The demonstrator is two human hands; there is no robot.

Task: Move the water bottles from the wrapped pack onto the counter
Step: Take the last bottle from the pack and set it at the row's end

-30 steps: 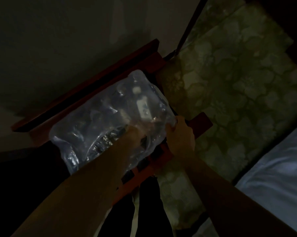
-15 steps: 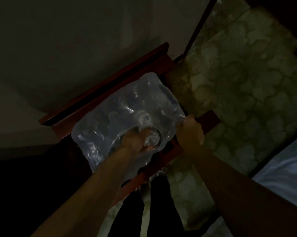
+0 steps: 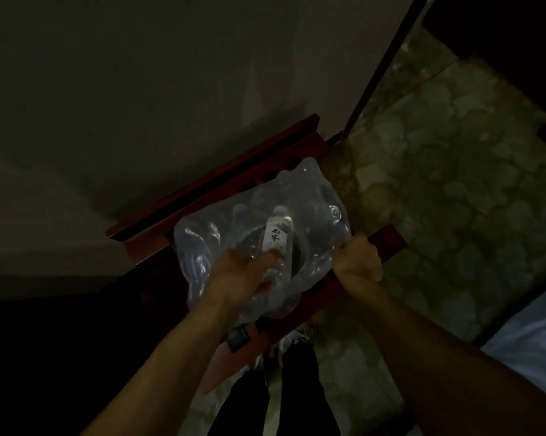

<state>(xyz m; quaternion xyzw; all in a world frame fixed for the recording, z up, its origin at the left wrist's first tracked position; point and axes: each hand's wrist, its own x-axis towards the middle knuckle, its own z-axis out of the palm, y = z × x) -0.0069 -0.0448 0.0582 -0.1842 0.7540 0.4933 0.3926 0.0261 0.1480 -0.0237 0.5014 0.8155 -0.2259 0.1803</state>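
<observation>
A clear plastic-wrapped pack (image 3: 315, 209) of water bottles lies on a red wooden stand (image 3: 388, 243) in a dim room. My left hand (image 3: 243, 275) is at an opening in the wrap, its fingers curled round the lower end of a water bottle (image 3: 276, 237) with a white label, which points away from me. At the pack's right corner, my right hand (image 3: 358, 261) grips the plastic wrap. Other bottles show only as faint shapes through the wrap.
A grey wall fills the upper left behind the stand. Green patterned floor (image 3: 454, 184) lies to the right, with a white bed edge (image 3: 536, 328) at the lower right. My dark trouser legs and shoes (image 3: 293, 341) stand below the stand. A dark pole (image 3: 378, 67) leans at the wall.
My left hand has drawn a labelled bottle up out of the wrap's opening. My right hand keeps its hold on the wrap's corner. The camera view has shifted slightly.
</observation>
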